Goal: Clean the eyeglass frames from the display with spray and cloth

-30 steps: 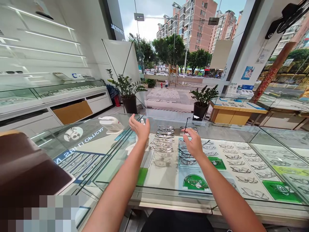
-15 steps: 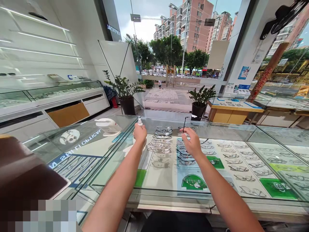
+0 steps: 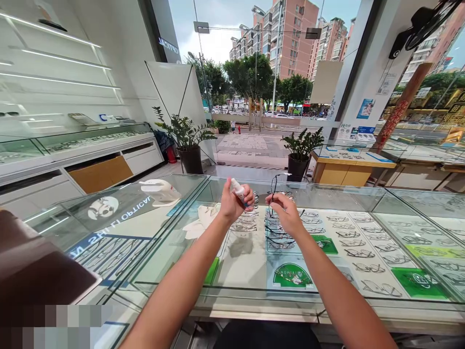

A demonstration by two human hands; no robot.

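Left grip [image 3: 232, 204] is clenching a small white bottle [image 3: 239, 190]; right grip [image 3: 287, 213] is pinching dark-framed glasses [image 3: 273, 191] at the bottle's 3 o'clock.
Both things are hovering over the glass-topped desk [image 3: 254, 311], with a pale cloth [image 3: 202, 220] lying at the bottle's 8 o'clock; the bottle's tip is pointing towards 11 o'clock, away from the glasses. The frame is looking thin, so the right grip should be pinching lightly, keeping fingertips off the lenses and staying steady, while the left grip should be keeping the bottle firm and its tip clear of fingers. Fingers are covering the bottle's lower part, its label is staying unreadable, and the lenses are barely showing; the left forearm is partly hiding the cloth.
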